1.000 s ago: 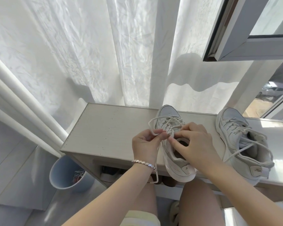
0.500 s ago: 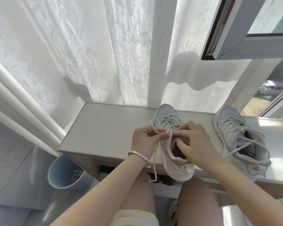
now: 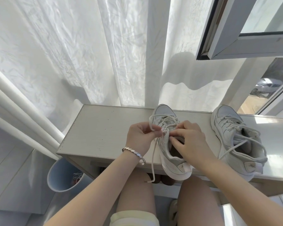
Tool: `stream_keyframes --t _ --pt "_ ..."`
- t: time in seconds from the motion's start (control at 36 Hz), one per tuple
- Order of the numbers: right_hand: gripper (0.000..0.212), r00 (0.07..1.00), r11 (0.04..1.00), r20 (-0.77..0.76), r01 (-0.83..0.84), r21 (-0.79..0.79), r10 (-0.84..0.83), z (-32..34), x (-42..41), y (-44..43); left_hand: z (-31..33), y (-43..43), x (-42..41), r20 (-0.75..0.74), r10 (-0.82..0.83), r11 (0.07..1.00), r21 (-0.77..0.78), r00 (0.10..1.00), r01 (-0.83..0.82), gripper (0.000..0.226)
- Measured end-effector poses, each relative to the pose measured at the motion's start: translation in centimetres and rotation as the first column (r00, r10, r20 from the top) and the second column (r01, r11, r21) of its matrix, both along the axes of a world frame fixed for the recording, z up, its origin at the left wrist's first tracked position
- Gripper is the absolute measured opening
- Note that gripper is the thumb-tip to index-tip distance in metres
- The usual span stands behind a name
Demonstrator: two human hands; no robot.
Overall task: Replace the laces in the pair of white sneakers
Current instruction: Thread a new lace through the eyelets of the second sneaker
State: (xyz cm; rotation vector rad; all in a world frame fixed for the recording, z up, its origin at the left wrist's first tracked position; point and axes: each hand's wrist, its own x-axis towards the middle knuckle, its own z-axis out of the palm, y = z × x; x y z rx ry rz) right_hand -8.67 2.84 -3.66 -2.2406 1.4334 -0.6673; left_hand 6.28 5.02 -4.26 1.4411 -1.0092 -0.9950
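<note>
White low-top sneaker (image 3: 166, 154) is sitting heel-out at the front edge of the pale speckled bench top (image 3: 104, 131), the second white sneaker (image 3: 229, 132) standing near on its right; the left hand (image 3: 139, 137) is pinching the off-white flat lace (image 3: 152, 162) by an upper eyelet; the right hand (image 3: 192, 141), fingers curled, is holding the sneaker's upper beside the tongue; working the lace slowly, one eyelet at a time, with the shoe braced, seems wisest.
</note>
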Motion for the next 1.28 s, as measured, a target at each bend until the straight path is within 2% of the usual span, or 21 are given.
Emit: stream_keyframes --t 0.06,0.19,0.36,0.47,0.58,0.69,0.75,0.89,1.0,1.06,1.19,1.28 --pt "0.014 1.000 1.000 -0.001 0.000 0.001 0.000 0.0 0.0 0.0 0.3 0.0 -0.4 -0.041 -0.015 1.000 0.000 0.999 0.015 0.026" --pt "0.014 1.000 1.000 -0.013 -0.001 -0.005 0.001 -0.1 -0.1 -0.1 0.4 -0.3 -0.8 0.008 -0.032 0.999 0.024 0.999 0.032 0.028" --pt "0.014 1.000 1.000 -0.010 0.008 -0.012 -0.008 -0.2 0.0 0.0 0.7 0.0 -1.1 -0.041 -0.028 0.998 0.054 0.999 0.030 0.024" --pt "0.014 1.000 1.000 0.018 0.009 -0.013 -0.009 -0.3 0.2 0.0 0.7 -0.2 -0.7 0.115 0.014 0.997 0.076 0.993 -0.023 0.027" --pt "0.013 1.000 0.999 0.020 0.020 -0.031 -0.020 -0.4 0.2 0.0 0.9 -0.1 -0.8 0.264 -0.015 0.997 0.074 0.964 -0.005 0.024" --pt "0.012 1.000 1.000 0.016 0.005 -0.030 -0.005 -0.5 0.1 0.0 0.9 0.4 -1.0 0.500 0.017 0.993 -0.107 0.866 0.042 0.008" --pt "0.013 1.000 1.000 0.027 -0.006 -0.027 0.006 -0.4 0.1 -0.1 0.9 0.3 -0.7 0.552 0.009 0.983 -0.159 0.834 0.094 0.005" --pt "0.012 0.999 0.999 0.033 -0.012 -0.035 0.013 -0.4 0.1 -0.1 0.6 0.5 -0.4 0.520 -0.018 0.976 -0.178 0.854 0.129 0.007" --pt "0.012 0.999 0.997 0.022 -0.029 -0.066 0.031 -0.4 0.2 -0.1 0.3 1.2 -0.6 0.298 -0.127 0.987 -0.057 0.946 0.150 0.016" --pt "0.013 0.998 0.997 0.052 -0.014 -0.082 0.018 -0.5 0.4 0.0 0.1 1.3 -1.0 0.226 -0.122 0.991 -0.019 0.967 0.129 0.021" --pt "0.014 0.970 0.993 0.227 0.098 -0.060 -0.082 -0.5 0.4 0.7 -0.5 1.4 -2.3 0.135 0.018 0.999 -0.048 0.991 -0.012 0.024" --pt "0.020 0.863 0.981 0.469 0.143 0.131 -0.189 0.6 -0.2 1.0 -0.7 1.2 -2.4 0.063 0.063 0.997 -0.047 0.996 -0.060 0.019"
